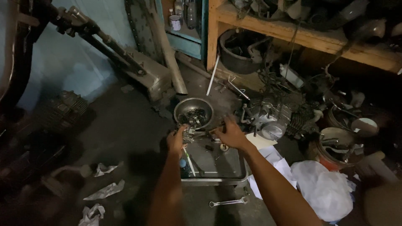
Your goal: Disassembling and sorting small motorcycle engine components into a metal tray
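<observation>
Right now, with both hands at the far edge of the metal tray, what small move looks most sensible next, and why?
Probably lift the metal parts clear of the tray. The left hand and right hand both rest on that cluster of metal parts, just below the round bowl; whether either grips is unclear.

We're in a dim motorbike repair workshop — an engine (272,119) on the grimy floor (125,134), a spanner (228,203), a metal bowl (193,112) of parts, wooden shelves (310,39) crammed with spares.
</observation>
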